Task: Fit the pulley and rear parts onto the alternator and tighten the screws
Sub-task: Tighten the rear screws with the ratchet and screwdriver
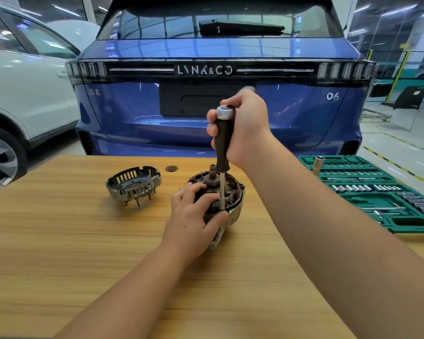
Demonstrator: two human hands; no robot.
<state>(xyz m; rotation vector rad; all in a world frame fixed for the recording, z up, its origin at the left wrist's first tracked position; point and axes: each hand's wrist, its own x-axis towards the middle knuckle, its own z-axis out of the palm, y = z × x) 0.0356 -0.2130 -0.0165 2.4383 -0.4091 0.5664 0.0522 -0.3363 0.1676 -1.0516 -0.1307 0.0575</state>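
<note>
nut driver on the alternator's rim screw

wooden tabletop (59, 241) filled the lower frame, with a blue car (218, 106) parked close behind it and a white car (22, 81) at upper left. at centre frame the alternator (230, 192) stood on end on the table, its shaft pointing up and copper windings exposed. the left hand (194, 216) gripped its near side, fingers curled over the rim and thumb against the housing. the right hand (242, 128) was clenched round the black handle of a nut driver (222, 152), held upright, its socket tip seated at the housing's edge just beside the left thumb.

left of the alternator, apart from it, lay the rear cover (134, 184), a slotted metal shell with studs sticking out below. no pulley could be made out.

judging by the cast metal and windings, the alternator would be heavy, stiff and prone to tip on its end, so the housing rim looked the safest hold; the windings seemed the part to keep fingers off.

at right frame an open green socket case (353, 160) held rows of chrome sockets, extension bars and some vacant slots, with one socket (318, 163) standing upright at its upper left corner.
</note>
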